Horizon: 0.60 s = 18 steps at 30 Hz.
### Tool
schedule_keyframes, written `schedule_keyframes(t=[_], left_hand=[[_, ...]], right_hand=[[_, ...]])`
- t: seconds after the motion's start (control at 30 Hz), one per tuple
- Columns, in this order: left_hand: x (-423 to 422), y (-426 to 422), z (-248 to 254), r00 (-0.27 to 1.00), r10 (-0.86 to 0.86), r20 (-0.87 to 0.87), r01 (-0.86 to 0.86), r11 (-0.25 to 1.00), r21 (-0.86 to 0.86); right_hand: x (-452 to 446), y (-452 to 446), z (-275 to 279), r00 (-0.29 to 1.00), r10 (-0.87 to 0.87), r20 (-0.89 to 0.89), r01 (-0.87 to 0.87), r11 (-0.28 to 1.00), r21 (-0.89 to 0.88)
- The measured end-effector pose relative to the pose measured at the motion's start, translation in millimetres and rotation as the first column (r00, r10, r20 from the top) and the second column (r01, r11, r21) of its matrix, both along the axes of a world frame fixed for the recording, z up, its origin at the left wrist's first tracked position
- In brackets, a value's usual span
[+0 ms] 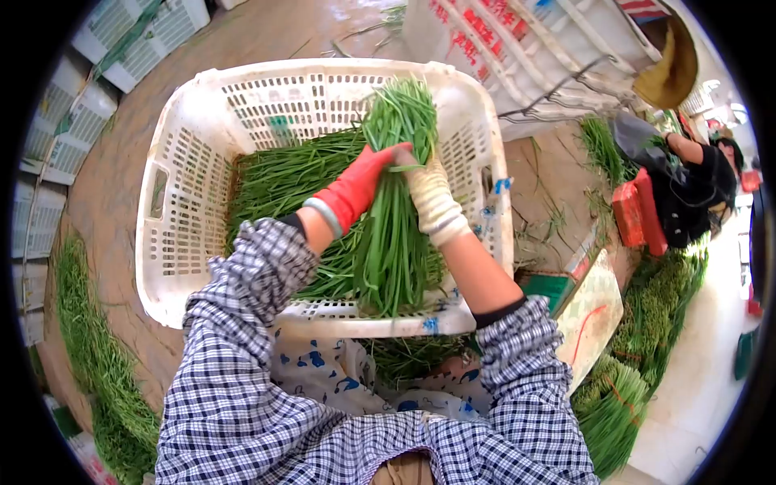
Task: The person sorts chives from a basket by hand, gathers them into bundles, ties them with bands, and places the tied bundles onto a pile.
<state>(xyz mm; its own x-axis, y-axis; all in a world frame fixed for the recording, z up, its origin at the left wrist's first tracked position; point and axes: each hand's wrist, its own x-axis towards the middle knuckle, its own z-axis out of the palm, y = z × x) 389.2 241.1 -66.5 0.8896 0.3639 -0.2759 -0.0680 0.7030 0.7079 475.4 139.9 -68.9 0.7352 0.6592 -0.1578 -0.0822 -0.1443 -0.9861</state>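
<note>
A bunch of long green chives (pixel 394 259) is held over the right half of a white plastic basket (pixel 166 279). My left hand (pixel 364 184), in a red glove, is closed around the bunch from the left. From the right, my right hand (pixel 430 192), in a cream knit glove, grips the same bunch, with the two hands meeting near its upper part. More chives (pixel 287 182) lie in the basket beneath and to the left. The stalks hide some of my fingers.
Loose greens (pixel 105 364) lie along the floor at left, near stacked white crates (pixel 69 105). Tied bundles (pixel 618 396) lie at lower right, beside a stained board (pixel 590 319). A person in black (pixel 691 190) is at right. A large white container (pixel 485 56) stands behind the basket.
</note>
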Motion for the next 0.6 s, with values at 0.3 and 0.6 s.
schedule_keyframes(t=[0.3, 0.6], left_hand=[[-101, -79, 223, 0.933, -0.261, 0.248, 0.139, 0.897, 0.419], [-199, -173, 233, 0.858, -0.394, 0.33, -0.168, 0.391, 0.905]], right_hand=[[-104, -118, 223, 0.983, 0.12, -0.136, 0.007, 0.725, 0.688], [-211, -204, 239, 0.884, 0.096, -0.457, 0.374, 0.44, 0.816]])
